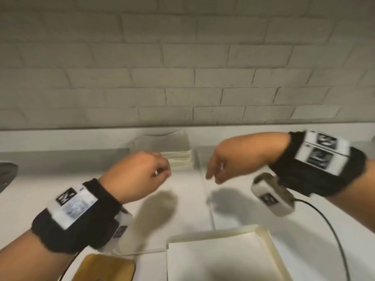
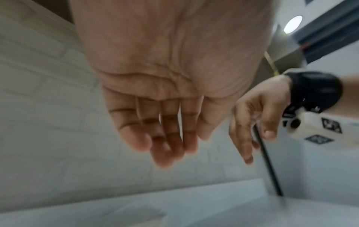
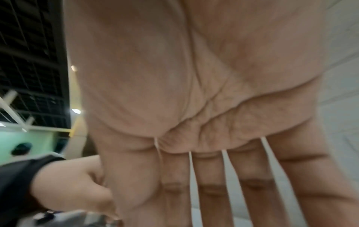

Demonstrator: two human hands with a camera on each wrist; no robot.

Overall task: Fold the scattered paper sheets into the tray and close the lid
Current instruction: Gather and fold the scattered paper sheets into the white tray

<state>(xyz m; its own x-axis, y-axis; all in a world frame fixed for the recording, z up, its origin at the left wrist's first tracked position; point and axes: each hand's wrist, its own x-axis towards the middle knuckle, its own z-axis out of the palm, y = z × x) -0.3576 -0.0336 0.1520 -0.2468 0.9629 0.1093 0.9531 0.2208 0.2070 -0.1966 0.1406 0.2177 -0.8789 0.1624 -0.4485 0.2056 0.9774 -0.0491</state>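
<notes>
A cream tray (image 1: 266,240) lies at the near edge of the white counter, with a white paper sheet (image 1: 219,260) flat inside it. A clear lid (image 1: 210,209), blurred and hard to trace, seems to stand up behind the tray. My left hand (image 1: 164,173) hovers above the counter, left of the lid's upright edge; its fingers (image 2: 165,150) are loosely bent and hold nothing. My right hand (image 1: 213,177) hangs palm down to the right, with fingers (image 3: 213,192) straight, spread and empty. A stack of white sheets (image 1: 178,159) sits against the back wall.
A wooden board (image 1: 105,268) lies at the bottom left beside the tray. A black cable (image 1: 328,226) runs from my right wrist down past the tray's right side. A dark object (image 1: 6,173) pokes in at the left edge. A brick wall (image 1: 182,67) closes off the back.
</notes>
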